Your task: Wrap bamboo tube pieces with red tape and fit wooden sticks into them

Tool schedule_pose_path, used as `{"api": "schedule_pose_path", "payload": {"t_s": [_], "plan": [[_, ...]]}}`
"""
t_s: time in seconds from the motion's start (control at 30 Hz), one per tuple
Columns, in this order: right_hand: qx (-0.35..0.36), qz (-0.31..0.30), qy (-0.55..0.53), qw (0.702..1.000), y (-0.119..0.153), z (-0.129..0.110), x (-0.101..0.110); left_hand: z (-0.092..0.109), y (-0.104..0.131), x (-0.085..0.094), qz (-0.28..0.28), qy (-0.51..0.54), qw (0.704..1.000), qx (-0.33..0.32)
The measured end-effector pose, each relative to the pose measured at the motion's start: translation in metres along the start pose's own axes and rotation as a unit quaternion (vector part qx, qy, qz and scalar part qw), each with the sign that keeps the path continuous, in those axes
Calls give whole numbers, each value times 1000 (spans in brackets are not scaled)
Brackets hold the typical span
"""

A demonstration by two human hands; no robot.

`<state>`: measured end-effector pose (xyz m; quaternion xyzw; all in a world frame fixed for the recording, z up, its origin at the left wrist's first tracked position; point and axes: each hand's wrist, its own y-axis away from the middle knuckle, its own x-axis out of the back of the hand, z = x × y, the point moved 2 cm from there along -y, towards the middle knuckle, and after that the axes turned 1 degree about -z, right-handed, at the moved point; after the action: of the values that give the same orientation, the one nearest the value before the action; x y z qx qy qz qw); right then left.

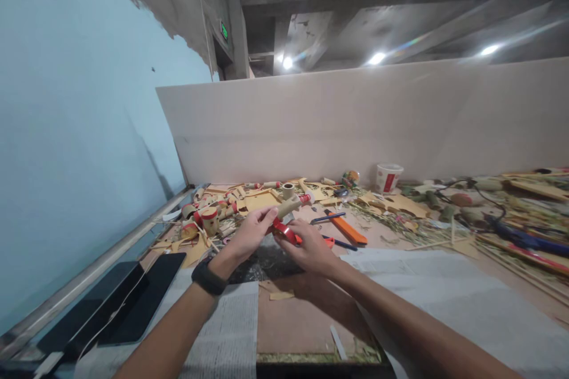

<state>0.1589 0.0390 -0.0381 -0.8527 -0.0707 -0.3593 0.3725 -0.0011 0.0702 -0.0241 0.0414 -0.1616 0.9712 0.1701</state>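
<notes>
My left hand point(254, 232), with a dark watch on its wrist, is closed around the near end of a pale bamboo tube point(288, 208). The tube's far end carries red markings and points away to the right. In my right hand point(312, 244) is a glossy red roll of tape point(284, 229), held against the underside of the tube. Both hands nearly meet above a dark mat point(253, 269). Just right of them lie an orange utility knife point(349, 230) and a dark blue-handled tool point(328, 218). My fingers partly hide the tape and the tube's near end.
Several red-banded bamboo pieces point(210, 221) crowd the left back. Newspaper point(222, 331) lies on both sides, and a black tablet point(146, 296) rests at left. A white paper cup point(389, 179) stands near the white partition point(311, 124). Shavings and sticks litter the right.
</notes>
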Motion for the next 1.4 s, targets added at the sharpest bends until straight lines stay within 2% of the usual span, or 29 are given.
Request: {"api": "schedule_pose_path", "payload": {"t_s": [0.13,0.23,0.33,0.5,0.63,0.83,1.03,1.27,1.4], "plan": [[51,-1,-28,998,-2,4,11,7,3,3,-29,-90,995,-15],[110,-42,19,993,-2,4,23,12,8,6,-81,-142,986,-15],[121,-48,67,989,-1,3,29,9,11,5,-98,-191,976,-11],[92,-20,101,990,1,4,26,1,12,-2,-44,-241,969,-40],[90,8,79,993,1,5,20,-3,10,-7,23,-196,979,-58],[91,36,40,994,0,3,17,1,8,-11,93,-143,983,-74],[86,33,34,995,-1,5,20,6,8,-16,96,-51,992,-69],[85,25,19,996,0,7,24,-3,5,-15,133,-54,987,-78],[91,33,-5,995,0,10,23,-3,4,-16,132,-40,987,-80]]}}
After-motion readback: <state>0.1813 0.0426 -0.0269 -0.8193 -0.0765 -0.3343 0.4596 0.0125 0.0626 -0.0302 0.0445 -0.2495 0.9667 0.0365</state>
